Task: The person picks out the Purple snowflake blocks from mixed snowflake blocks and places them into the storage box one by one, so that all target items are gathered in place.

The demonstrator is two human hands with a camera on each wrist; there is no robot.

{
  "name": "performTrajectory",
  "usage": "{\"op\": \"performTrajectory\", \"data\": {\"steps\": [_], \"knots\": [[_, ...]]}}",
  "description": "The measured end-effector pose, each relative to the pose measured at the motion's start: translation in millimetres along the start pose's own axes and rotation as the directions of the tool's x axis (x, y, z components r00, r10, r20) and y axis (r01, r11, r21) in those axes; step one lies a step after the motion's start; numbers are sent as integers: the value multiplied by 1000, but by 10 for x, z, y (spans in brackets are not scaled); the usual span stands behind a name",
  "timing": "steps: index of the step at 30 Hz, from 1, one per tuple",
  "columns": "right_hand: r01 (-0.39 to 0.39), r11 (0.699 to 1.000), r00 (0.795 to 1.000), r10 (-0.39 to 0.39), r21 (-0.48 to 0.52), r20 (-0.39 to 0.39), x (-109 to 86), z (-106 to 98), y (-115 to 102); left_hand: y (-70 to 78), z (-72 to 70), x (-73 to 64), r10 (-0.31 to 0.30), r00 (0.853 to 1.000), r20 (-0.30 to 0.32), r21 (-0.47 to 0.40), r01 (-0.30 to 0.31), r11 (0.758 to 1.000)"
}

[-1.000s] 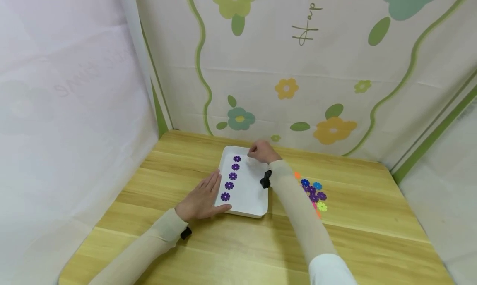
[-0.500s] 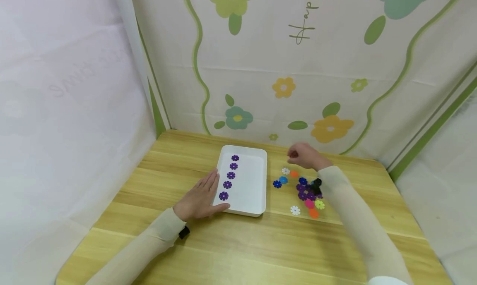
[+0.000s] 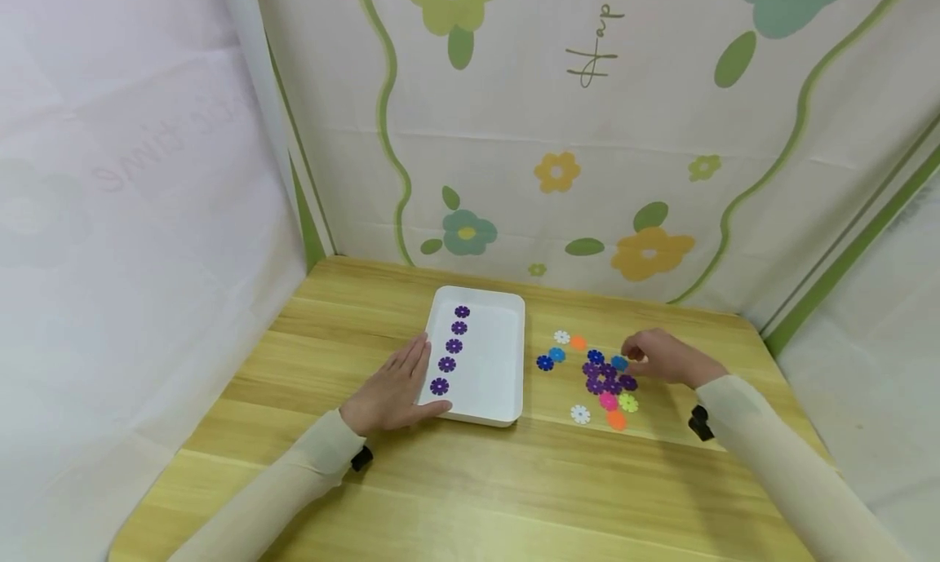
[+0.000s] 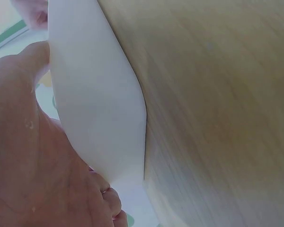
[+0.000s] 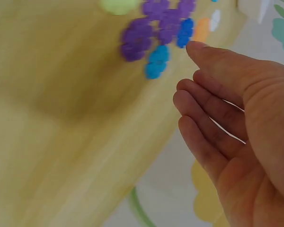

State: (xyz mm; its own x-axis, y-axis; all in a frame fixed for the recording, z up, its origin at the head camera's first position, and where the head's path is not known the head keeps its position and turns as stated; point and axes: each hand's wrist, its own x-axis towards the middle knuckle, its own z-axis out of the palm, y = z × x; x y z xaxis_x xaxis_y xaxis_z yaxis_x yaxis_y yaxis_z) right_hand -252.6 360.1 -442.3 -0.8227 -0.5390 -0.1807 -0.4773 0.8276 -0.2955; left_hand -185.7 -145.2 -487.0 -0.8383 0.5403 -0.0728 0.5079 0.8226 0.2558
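My left hand [image 3: 389, 391] rests with straight fingers along the left edge of a white tray [image 3: 488, 362], its thumb over the near left corner. The left wrist view shows that hand against the tray's outer wall [image 4: 102, 94]. In the tray, several purple snowflake-shaped discs [image 3: 454, 346] form a column down the left side. My right hand [image 3: 668, 360] is at the right of a loose cluster of discs, close to a light blue disc [image 3: 619, 363]. In the right wrist view its fingers [image 5: 210, 106] are loosely bent and apart from the thumb, with nothing between them.
Purple discs [image 3: 611, 387] bunch in the cluster's middle. Around them lie pink [image 3: 608, 401], yellow-green [image 3: 627, 403], orange [image 3: 617, 420], white [image 3: 580, 414] and dark blue discs [image 3: 545, 363]. The wooden table [image 3: 470, 497] meets a flower-printed cloth [image 3: 499, 121] at the back.
My right hand has left the tray's far end and swung right, past the discs, to the cluster's right side. The left hand stays on the tray; the column of purple discs looks the same.
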Motion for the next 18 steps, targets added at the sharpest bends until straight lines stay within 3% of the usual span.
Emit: {"op": "performTrajectory", "data": {"steps": [6,18], "knots": [[-12,1000,1000,12,15,-18,-130,167,75,19,-39,-2,2,1000,17,21,-3,1000],[16,1000,997,-16,1,-74,-118,355,62,-29,48,22,5,1000,0,19,-5,1000]]}}
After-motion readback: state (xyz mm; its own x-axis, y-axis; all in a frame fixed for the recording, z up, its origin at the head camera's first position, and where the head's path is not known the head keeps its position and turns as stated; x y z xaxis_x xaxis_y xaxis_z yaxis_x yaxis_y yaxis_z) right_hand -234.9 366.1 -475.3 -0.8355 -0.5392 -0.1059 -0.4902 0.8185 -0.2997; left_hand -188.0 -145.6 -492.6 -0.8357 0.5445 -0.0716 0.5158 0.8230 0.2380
